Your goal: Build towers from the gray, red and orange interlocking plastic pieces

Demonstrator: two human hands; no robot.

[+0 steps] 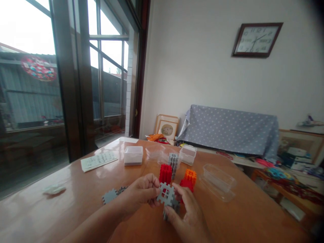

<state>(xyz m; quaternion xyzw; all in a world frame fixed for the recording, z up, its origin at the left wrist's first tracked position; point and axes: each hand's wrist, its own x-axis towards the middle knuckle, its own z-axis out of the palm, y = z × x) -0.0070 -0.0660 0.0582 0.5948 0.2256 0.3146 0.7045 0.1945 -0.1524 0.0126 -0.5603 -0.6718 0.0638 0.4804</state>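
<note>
Both hands meet low over the brown wooden table (76, 189), the left hand (141, 195) and right hand (187, 216) pinching a flat grey notched plastic tile (165, 195) by its edges (light, stiff, probably easy to snap together), red cube (165, 173) at twelve o'clock.

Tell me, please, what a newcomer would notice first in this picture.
First, the two hands at the bottom centre: the left hand and the right hand hold a grey toothed square piece between them. Just behind stand a red block and an orange block on the brown table.
</note>
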